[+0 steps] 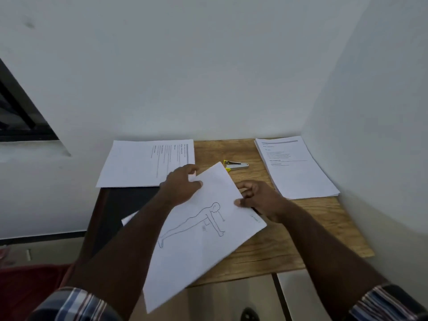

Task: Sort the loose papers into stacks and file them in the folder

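Observation:
A white sheet with a line drawing of a figure in a push-up pose (203, 237) is held tilted over the front of the wooden table (289, 239). My left hand (180, 186) grips its upper left edge. My right hand (257, 198) pinches its right edge with thumb and fingers. A stack of printed papers (143, 163) lies at the table's back left, overhanging the edge. Another printed stack (296, 167) lies at the back right. Part of one more sheet (128, 220) shows under my left forearm. No folder is in view.
A yellow and silver stapler (236, 165) lies between the two stacks near the back. White walls close the table in behind and on the right. A dark window frame (20, 112) is on the left wall. Tiled floor lies below the front edge.

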